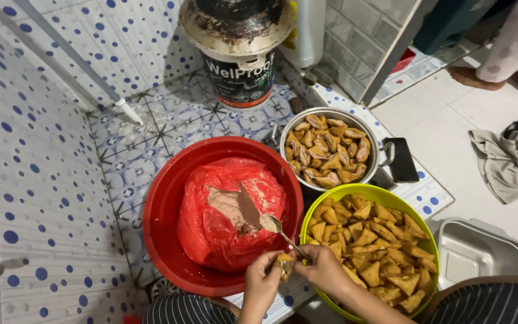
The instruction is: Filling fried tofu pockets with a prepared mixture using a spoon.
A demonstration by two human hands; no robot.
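Observation:
My left hand (261, 282) holds a small fried tofu piece (284, 264) over the near rim of a red basin (162, 204). My right hand (324, 270) grips a metal spoon (276, 227) whose bowl carries a lump of pale filling and points toward the basin. Inside the basin lies a red plastic bag (211, 234), open at the top, with greyish-pink paste (235, 207) showing. To the right, a lime-green bowl (385, 197) is full of golden fried tofu triangles. Behind it stands a metal pot (374, 135) with browner stuffed pieces.
A plastic bucket (241, 78) with a stained lid stands at the back on the blue-dotted tiled floor. A dark phone (403, 159) lies by the pot. A grey cloth (511, 156) and another person's feet (478, 77) are at the right. A metal tray (481, 252) sits near my knee.

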